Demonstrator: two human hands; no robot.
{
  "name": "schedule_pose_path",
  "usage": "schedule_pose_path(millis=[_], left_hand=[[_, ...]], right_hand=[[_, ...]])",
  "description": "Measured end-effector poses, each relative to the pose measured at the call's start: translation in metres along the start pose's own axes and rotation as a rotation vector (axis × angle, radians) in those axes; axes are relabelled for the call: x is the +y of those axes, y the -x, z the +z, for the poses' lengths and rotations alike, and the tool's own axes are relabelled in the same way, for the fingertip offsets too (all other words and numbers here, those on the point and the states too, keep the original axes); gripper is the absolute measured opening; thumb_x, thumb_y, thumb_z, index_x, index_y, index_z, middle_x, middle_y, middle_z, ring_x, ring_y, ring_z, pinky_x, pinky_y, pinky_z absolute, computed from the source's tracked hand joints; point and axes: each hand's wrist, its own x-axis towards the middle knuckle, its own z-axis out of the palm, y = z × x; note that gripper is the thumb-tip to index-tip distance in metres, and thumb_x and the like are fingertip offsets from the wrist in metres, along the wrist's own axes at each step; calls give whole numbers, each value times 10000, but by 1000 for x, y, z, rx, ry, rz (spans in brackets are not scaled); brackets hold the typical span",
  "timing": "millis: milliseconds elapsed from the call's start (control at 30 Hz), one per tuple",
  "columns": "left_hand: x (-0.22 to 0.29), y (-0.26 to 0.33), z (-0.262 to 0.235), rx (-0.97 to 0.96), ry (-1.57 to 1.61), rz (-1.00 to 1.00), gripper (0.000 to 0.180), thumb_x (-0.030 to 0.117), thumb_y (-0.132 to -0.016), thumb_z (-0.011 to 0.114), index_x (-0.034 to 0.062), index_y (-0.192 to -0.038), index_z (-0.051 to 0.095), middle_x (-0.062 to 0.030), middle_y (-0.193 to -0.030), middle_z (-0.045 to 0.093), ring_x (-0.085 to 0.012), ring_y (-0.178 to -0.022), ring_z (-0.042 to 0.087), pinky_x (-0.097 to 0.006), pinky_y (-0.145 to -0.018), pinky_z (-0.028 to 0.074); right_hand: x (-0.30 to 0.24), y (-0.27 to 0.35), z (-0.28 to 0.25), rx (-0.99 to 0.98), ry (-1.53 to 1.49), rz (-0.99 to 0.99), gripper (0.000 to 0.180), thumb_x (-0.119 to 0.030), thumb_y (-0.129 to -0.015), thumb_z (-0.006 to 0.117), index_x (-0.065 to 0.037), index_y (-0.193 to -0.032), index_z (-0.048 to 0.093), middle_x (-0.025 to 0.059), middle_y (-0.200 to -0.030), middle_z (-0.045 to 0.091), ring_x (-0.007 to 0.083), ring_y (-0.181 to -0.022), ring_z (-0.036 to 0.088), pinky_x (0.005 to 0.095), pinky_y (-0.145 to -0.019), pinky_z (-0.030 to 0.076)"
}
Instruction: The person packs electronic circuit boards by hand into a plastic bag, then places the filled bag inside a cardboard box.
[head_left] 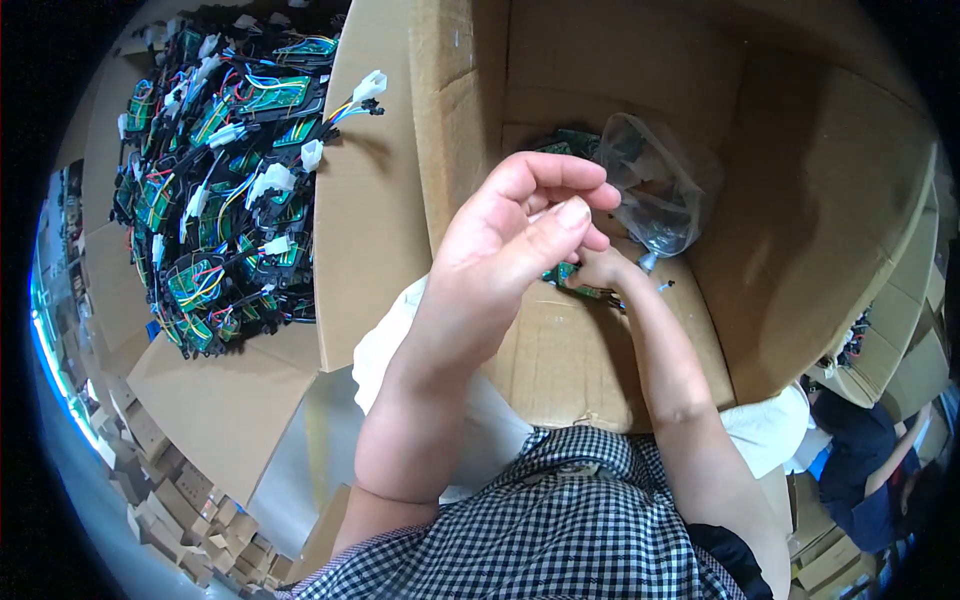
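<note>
My left hand is raised over the open cardboard box in front of me. Its fingers curl loosely toward the thumb, a gap shows between them, and I see nothing held. Deeper in the box, my right hand has its fingers closed at a green circuit board with wires; the fingertips are partly hidden. Beside that hand lies a clear plastic bag, its narrow end gathered close to the wrist. More green boards lie at the back of the box, partly covered by my left hand.
The brown box has tall walls around both hands. To the left, another carton holds a large heap of wired circuit boards with white connectors. Another person is at the lower right, near a further carton.
</note>
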Motion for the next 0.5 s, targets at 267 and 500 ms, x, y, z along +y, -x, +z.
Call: schedule_pose_path(millis=[267,500], left_hand=[[-23,7,10,108,-242,8,504,323,-863,633,13,-1233,485,-108,-1191,540,-170,-1088,498,-302,-948,370],[-54,31,33,-248,-134,-126,569,184,-770,757,-4,-1195,427,-117,-1087,582,-176,-1035,547,-332,-885,451]], right_hand=[[-6,146,-24,48,-1625,-558,400,-122,-687,731,60,-1000,560,118,-816,639,164,-631,619,269,-561,515],[-38,200,-17,362,-1608,-605,288,-159,-844,636,-4,-1073,556,90,-907,644,162,-761,643,283,-666,540]])
